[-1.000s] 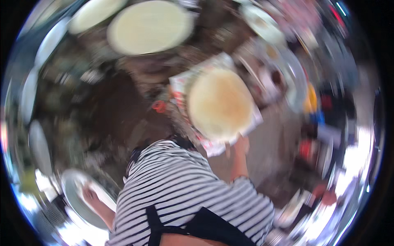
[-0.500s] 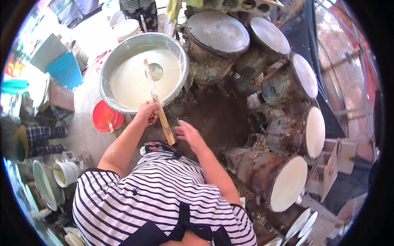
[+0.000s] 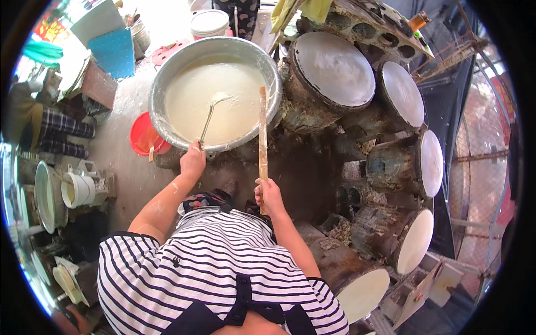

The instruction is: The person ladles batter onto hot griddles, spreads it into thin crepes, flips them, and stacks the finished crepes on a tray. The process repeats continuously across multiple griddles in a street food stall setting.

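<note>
At the left edge of the frame, a round metal pan stood on its side or leaned over. Just above it was a person in plaid trousers. Next to the pan was a small white bucket. A flat blue board was in the upper left. Then came a red bucket with a flat handle poking out, close beside the big basin.

The left hand, left of the middle, was closed around the end of a ladle. The ladle's head was in the pale, runny batter, with a white blob on it. The batter filled much of a big round metal basin at the top middle. A white tub with a lid was behind the basin.

A striped shirt took up the bottom middle. The right hand, near the middle, was wrapped around the low part of a long, flat wooden stick. The stick pointed up, and its top showed in front of the basin's right side. I could not tell if they touched.

On the right, rusty drums with round, pale tops curved down in a row.
</note>
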{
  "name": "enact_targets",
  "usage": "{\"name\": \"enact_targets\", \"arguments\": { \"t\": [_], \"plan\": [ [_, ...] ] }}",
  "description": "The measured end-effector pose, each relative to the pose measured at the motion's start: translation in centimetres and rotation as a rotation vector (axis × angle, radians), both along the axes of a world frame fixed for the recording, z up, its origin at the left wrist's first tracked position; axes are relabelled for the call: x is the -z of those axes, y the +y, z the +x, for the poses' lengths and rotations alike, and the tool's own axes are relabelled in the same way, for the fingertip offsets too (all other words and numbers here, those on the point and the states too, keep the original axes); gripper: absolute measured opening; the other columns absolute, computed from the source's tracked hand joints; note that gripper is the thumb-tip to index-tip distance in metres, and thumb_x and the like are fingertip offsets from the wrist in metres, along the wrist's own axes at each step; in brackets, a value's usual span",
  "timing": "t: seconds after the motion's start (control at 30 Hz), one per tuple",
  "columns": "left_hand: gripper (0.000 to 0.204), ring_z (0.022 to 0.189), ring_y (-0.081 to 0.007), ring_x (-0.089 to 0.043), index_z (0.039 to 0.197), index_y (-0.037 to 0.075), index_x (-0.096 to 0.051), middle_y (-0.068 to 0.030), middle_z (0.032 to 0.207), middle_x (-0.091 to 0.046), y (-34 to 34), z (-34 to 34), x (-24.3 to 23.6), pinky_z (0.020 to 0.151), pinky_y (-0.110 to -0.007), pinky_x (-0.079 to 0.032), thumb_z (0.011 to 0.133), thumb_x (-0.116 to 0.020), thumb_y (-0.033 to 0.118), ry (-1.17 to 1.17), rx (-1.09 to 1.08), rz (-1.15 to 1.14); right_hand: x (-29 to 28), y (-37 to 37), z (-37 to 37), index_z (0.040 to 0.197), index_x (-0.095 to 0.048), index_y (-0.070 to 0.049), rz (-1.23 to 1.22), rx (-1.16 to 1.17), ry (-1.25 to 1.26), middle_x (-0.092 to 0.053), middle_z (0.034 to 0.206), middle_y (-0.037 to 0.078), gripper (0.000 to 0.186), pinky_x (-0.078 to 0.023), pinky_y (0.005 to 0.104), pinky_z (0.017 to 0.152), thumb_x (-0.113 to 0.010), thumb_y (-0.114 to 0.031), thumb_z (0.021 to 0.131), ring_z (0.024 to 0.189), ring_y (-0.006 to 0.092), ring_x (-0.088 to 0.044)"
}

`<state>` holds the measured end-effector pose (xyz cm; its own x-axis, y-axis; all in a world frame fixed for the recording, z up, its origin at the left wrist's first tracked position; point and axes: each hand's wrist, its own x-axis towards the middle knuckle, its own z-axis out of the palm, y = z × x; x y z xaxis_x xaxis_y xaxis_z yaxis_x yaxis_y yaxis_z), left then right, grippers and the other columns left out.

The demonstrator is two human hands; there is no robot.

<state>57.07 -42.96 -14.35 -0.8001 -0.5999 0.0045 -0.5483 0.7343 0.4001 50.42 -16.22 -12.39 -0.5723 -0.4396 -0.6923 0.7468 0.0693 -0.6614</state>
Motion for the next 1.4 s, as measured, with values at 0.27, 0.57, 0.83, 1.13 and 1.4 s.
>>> {"name": "enact_targets", "arguments": {
  "t": [0.27,0.57,0.83,1.13,1.4],
  "plan": [
    [0.05,0.074,-0.0302,-0.062,0.129,0.005,-0.042,-0.013,0.098,-0.055,0.7,1.2,-4.4,0.061,-0.039,-0.051,0.083,-0.057,0.018,0.034,-0.042,-0.359,1.1,4.4,-1.9,0.099,-0.051,-0.003,0.051,-0.214,-0.003,-0.05,0.063,0.003,0.02,-0.035,0.0229,0.037,-0.043,-0.02,0.094,0.044,0.0086,-0.044],
    [0.048,0.077,-0.0295,-0.06,0.128,0.003,-0.044,-0.0142,0.091,-0.055,-0.5,0.6,-8.9,0.064,-0.039,-0.049,0.083,-0.057,0.013,0.249,-0.146,-0.512,1.3,6.5,-4.7,0.099,-0.05,-0.005,0.007,-0.216,0.028,-0.051,0.062,0.002,0.019,-0.036,0.0233,0.037,-0.043,-0.021,0.094,0.044,0.0101,-0.045],
    [0.024,0.039,-0.0104,-0.045,0.087,0.001,-0.052,-0.0061,0.066,-0.054,-7.6,5.9,-7.9,0.032,-0.025,-0.034,0.093,-0.046,0.023,0.889,-0.754,0.764,0.2,5.3,-1.7,0.102,-0.051,-0.002,0.013,-0.256,0.049,-0.051,0.063,0.004,0.021,-0.041,0.0252,0.041,-0.043,-0.02,0.095,0.046,0.0121,-0.048],
    [0.023,0.047,-0.0111,-0.046,0.09,0.0,-0.05,-0.0056,0.066,-0.05,-20.9,13.1,7.9,0.036,-0.023,-0.037,0.093,-0.043,0.022,0.687,-1.048,1.498,-2.0,-1.9,7.4,0.1,-0.051,-0.001,0.209,-0.201,0.016,-0.052,0.063,0.004,0.021,-0.042,0.0257,0.043,-0.042,-0.02,0.095,0.048,0.0124,-0.049],
    [0.022,0.048,-0.0137,-0.046,0.104,0.002,-0.04,-0.0104,0.075,-0.051,-24.7,10.2,17.4,0.037,-0.026,-0.04,0.094,-0.043,0.022,0.611,-1.1,1.613,-1.7,-7.7,11.7,0.098,-0.052,-0.002,0.293,-0.088,-0.055,-0.051,0.063,0.005,0.02,-0.041,0.027,0.043,-0.042,-0.02,0.095,0.048,0.014,-0.049]
  ]
}}
